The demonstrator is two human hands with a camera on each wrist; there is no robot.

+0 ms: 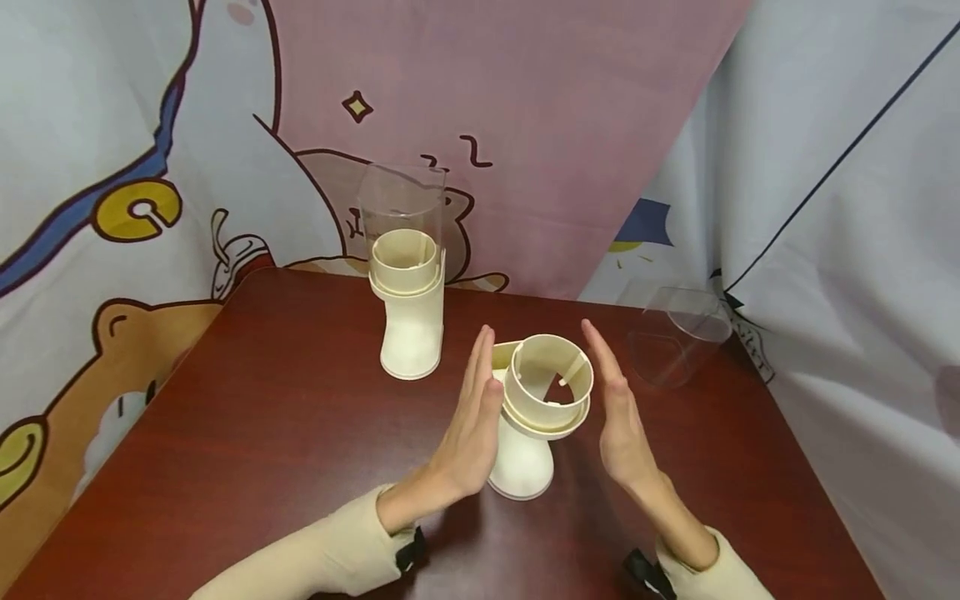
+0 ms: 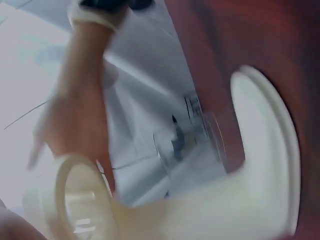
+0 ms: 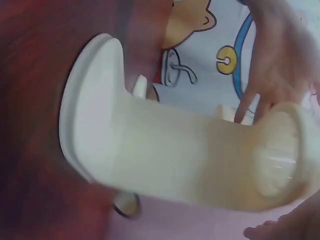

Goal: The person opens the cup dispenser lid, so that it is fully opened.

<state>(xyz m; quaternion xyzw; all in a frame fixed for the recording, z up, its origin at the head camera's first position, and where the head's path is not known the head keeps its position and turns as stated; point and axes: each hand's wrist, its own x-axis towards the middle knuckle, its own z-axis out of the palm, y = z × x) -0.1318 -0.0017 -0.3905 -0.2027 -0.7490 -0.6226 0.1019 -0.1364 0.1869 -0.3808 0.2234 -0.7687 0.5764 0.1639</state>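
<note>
A cream stand (image 1: pixel 522 458) with a foot and a hollow round ring on top stands upright on the table, between the two hands. The left hand (image 1: pixel 472 433) has straight fingers against or very close to the ring's left side; contact cannot be told. On the other side, the right hand (image 1: pixel 626 437) is held with straight fingers, a small gap from the ring. The left wrist view shows the stand (image 2: pixel 200 215) side-on, with the right hand (image 2: pixel 80 115) blurred beyond it. In the right wrist view the stand (image 3: pixel 170 150) crosses the middle, the left hand (image 3: pixel 280 60) behind.
A second cream stand (image 1: pixel 412 329) with a clear cylinder (image 1: pixel 401 200) on top is at the back left of the dark red table (image 1: pixel 277 417). Another clear container (image 1: pixel 675 342) lies near the right back edge. Printed cloth (image 1: pixel 540 150) hangs behind.
</note>
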